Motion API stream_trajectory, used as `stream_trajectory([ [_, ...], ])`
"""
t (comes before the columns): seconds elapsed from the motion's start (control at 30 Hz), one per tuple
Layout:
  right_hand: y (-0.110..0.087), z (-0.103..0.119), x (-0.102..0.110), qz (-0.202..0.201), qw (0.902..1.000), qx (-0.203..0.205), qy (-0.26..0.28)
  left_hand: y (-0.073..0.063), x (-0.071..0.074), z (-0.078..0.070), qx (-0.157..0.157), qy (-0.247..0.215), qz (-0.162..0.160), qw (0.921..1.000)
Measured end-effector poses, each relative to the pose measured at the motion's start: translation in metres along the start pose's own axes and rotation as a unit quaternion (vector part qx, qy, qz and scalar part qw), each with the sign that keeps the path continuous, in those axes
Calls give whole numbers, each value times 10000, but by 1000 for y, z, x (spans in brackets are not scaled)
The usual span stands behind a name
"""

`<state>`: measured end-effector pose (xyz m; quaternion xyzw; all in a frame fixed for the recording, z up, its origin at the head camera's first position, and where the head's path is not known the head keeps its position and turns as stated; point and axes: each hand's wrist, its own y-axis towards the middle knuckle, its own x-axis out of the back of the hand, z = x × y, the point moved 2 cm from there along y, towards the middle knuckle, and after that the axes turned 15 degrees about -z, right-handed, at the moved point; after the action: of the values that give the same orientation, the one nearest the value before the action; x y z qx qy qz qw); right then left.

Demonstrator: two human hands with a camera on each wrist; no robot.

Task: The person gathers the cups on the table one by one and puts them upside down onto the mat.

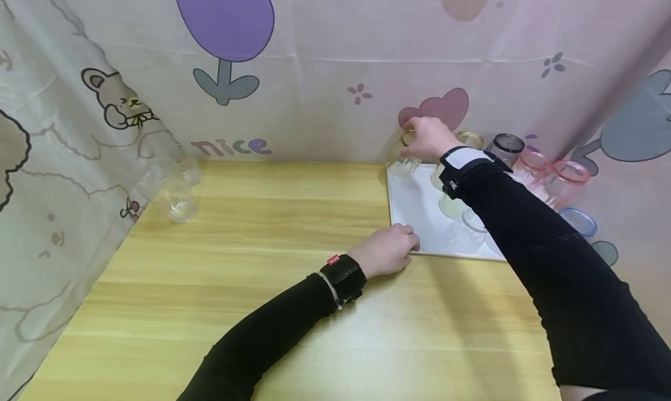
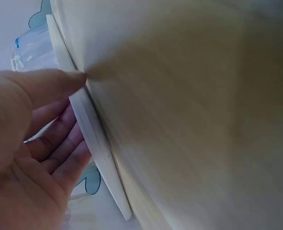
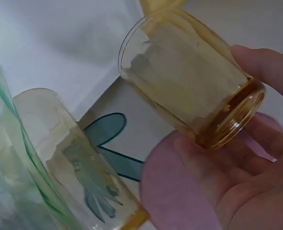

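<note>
Near the back left corner of the white tray [image 1: 411, 200], my right hand [image 1: 430, 139] holds an amber glass [image 3: 189, 72]. Thumb and fingers grip its thick, darker amber end, and the thin rim at the other end points away from the palm. My left hand [image 1: 384, 250] is at the tray's front left edge. In the left wrist view, its thumb lies against the outside of the tray edge [image 2: 93, 124] while the fingers curl over the tray side. Beside the held glass stand a pale amber glass [image 3: 64, 158] and a green-tinted glass [image 3: 12, 134].
Toward the tray's right are a black-rimmed glass [image 1: 507, 147], pink glasses [image 1: 568, 179], a blue-rimmed glass [image 1: 579, 221] and a clear glass [image 1: 469, 232]. Clear cups [image 1: 180, 203] stand at the table's far left. A patterned curtain [image 1: 314, 98] hangs along the back and left.
</note>
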<state>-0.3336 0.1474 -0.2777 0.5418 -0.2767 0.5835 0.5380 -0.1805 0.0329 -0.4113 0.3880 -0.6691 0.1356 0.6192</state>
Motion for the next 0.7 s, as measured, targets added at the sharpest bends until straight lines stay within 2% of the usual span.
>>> stream_trajectory([
  [0.27,8,-14,-14,469,9982,-274,-255,0,-4,-2,27,143,-30,9999],
  [0.7,15,-20,-26,701,9955,-443,-468,3,-4,4,2,316,54,9995],
])
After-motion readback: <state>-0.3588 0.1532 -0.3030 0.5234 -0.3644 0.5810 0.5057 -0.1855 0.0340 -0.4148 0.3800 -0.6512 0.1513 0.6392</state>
